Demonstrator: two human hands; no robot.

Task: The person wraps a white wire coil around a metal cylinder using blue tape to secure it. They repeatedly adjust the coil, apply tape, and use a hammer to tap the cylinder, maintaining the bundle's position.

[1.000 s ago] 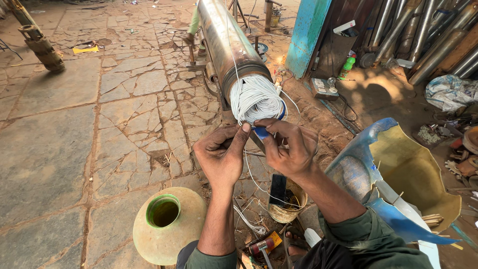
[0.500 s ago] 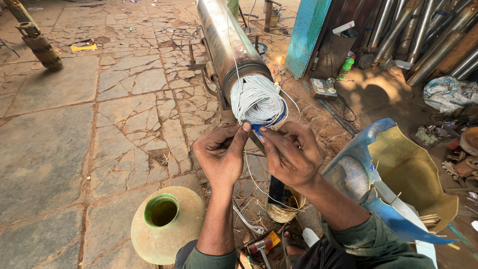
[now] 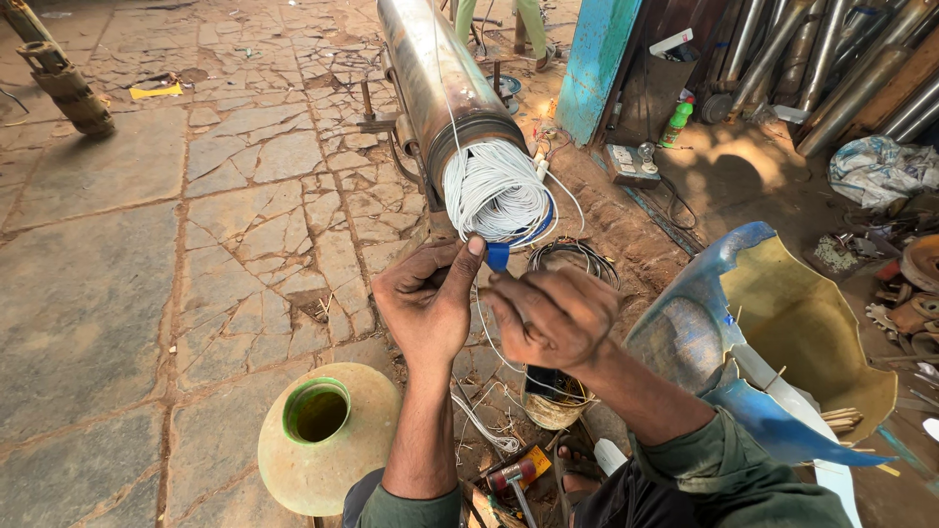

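A round tan clay pot with a green-rimmed mouth point(image 3: 318, 445) is sitting nearest on the cracked grey stone paving point(image 3: 147, 244) of an open workshop yard. Above it, the left hand point(image 3: 425, 303) and right hand point(image 3: 553, 318) are pinching thin white wire point(image 3: 489, 323) and a small blue strip point(image 3: 498, 255). The long steel cylinder point(image 3: 430, 73) is pointing its white wire coil end point(image 3: 494, 191) toward the viewer, its axis running away.

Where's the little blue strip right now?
In the head view, the blue strip sits centre frame, at the tip of the left hand's thumb, just below the white wire bundle at the metal cylinder's end.
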